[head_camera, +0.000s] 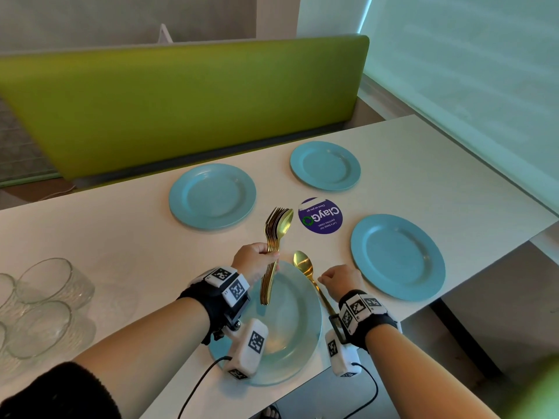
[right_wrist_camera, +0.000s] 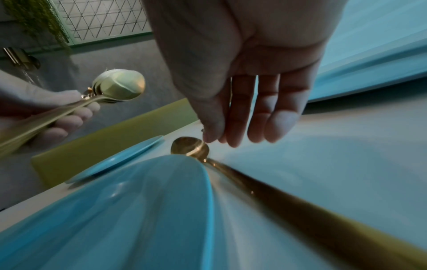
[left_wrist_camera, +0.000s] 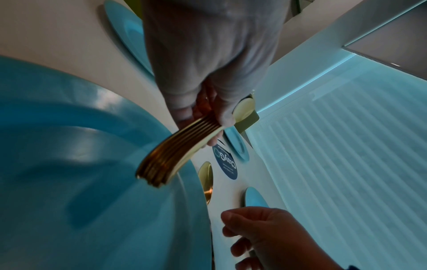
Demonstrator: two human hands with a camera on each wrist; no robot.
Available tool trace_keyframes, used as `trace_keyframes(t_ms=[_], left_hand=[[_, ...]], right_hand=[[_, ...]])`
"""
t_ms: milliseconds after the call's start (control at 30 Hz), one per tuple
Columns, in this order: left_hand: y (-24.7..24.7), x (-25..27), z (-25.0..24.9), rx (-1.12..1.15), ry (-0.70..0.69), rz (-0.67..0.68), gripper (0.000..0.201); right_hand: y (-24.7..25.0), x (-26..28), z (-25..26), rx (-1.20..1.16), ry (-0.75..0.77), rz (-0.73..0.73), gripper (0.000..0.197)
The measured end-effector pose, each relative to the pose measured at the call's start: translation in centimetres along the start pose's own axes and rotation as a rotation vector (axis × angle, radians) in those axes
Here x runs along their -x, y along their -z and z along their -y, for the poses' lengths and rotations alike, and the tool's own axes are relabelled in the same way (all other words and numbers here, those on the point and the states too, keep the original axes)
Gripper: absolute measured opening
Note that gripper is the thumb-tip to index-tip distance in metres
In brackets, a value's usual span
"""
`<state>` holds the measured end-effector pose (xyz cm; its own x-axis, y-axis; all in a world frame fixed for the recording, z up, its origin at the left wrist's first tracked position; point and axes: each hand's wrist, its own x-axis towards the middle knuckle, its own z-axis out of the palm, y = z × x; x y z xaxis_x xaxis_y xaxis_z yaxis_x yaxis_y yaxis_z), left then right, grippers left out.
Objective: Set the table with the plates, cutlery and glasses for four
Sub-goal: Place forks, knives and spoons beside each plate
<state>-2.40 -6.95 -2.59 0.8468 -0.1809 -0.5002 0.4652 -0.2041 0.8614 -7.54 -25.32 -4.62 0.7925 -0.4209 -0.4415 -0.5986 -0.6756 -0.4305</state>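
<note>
left hand: my left hand [head_camera: 255,261] grips the cutlery bundle [head_camera: 273,252] by the handles, fingers curled round, heads up. It sits centre frame over the near plate [head_camera: 290,352]. One-fist stock, so the other hand is free to place pieces.

right hand: my right hand [head_camera: 340,281] is low at the near plate's right rim, over the single spoon [head_camera: 304,266]. Fingers hang fairly straight in the right wrist view [right_wrist_camera: 251,102]. I can't tell whether thumb and forefinger pinch the handle or only touch it.

single spoon: lies on the worktop [head_camera: 127,237] just right of the near plate, bowl pointing up-frame, handle running back under my wrist. My read: first setting's spoon, laid alongside the rim.

plates: four blue ones out. Near plate is lower centre, right plate [head_camera: 397,257] centre right, far-left plate [head_camera: 212,196] and far-right plate [head_camera: 325,166] upper centre. A round purple sticker [head_camera: 320,216] sits between them.

glasses: clear glasses [head_camera: 45,300] clustered at the left edge, none at a setting yet.

head view only: full layout, glasses, fork tines in the bundle.

left wrist only: stacked handle ends [left_wrist_camera: 161,164] fanned below my fist, so several pieces remain.

right wrist only: how loose my right fingers are, the spoon's handle hugging the plate rim.

progress: plates look done, cutlery barely started.
</note>
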Motion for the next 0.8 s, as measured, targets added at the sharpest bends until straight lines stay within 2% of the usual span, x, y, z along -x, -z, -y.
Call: trace_keyframes(t_ms=[167,433,633,800], left_hand=[[-0.8,0.1,-0.9,0.059,0.007,0.054,0.014],[-3.7,0.4,-3.1,0.040,-0.021,0.270,0.011],[-6.7,-0.4,-3.7,-0.007,-0.022,0.351,0.012],[-9.8,-3.5,-4.7,-0.017,-0.007,0.290,0.006]], right_hand=[[2.5,0.0,1.3,-0.137,0.062,-0.034,0.022],[4.4,1.9,3.9,-0.451,0.166,0.110,0.017],[5.5,1.2,2.4,-0.661,0.099,0.082,0.017],[8.3,-2.7,0.7,-0.795,0.007,0.069,0.016]])
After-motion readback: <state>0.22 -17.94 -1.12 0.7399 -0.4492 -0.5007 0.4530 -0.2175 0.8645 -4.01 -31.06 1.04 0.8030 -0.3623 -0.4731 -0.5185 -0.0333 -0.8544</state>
